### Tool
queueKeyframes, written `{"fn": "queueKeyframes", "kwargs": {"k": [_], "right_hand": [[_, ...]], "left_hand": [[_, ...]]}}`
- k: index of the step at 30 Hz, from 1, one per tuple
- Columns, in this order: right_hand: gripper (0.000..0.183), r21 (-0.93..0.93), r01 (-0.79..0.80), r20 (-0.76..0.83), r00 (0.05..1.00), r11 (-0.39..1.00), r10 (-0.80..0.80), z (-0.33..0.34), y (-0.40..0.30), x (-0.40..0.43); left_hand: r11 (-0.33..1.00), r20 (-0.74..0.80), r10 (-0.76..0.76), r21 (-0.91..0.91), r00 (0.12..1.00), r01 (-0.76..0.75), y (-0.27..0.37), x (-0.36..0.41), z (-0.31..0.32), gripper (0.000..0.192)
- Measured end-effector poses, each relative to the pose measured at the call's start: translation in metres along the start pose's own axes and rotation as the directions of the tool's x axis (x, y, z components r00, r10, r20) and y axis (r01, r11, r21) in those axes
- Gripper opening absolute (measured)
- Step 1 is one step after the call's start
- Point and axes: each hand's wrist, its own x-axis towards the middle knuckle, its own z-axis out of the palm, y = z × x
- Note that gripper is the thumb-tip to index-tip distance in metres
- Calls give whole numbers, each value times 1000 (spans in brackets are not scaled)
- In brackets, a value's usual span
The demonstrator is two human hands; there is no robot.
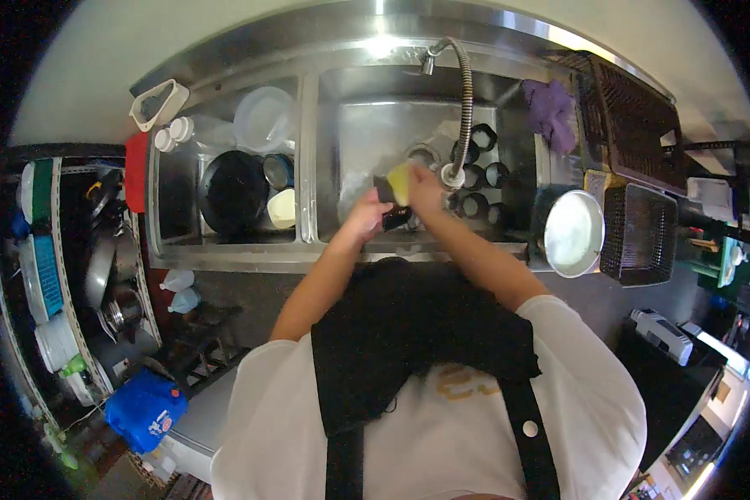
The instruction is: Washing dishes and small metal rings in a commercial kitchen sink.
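My left hand (366,217) grips a small dark cup (384,189) above the right basin of a steel sink. A yellow sponge (399,182) is in my right hand (426,191), pressed against the cup. Just below my hands is another dark piece (397,218), partly covered, whose kind I cannot tell. Several black cups (474,177) stand along the right side of the basin, some hidden by my right arm and the hose. Behind my right hand, a round metal drain fitting (422,154) shows on the basin floor (375,128).
A spring-hose faucet (467,94) arches over the basin. The left basin holds a black pan (232,192) and a translucent tub (264,119). To the right are a purple cloth (549,112), a round white-filled pan (574,233) and a dark plastic basket (639,234).
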Motion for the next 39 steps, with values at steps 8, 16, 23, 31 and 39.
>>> {"fn": "queueKeyframes", "kwargs": {"k": [8,16,23,31,39], "right_hand": [[27,-166,186,125,978,968,-166,-3,-81,-19],[44,33,-329,169,933,944,319,-84,74,108],[55,-436,557,182,823,706,-537,-73,-124,155],[45,-886,403,435,894,228,110,-43,-185,200],[41,699,-436,642,731,566,-230,-74,-82,189]], "left_hand": [[938,36,25,344,999,-36,1,-3,-38,32],[982,-134,-22,182,991,47,43,-14,11,30],[995,-222,67,93,973,-47,22,-14,-25,25],[981,-282,42,193,959,13,21,-10,-35,24],[975,-349,-24,-214,937,-55,28,3,-25,24]]}}
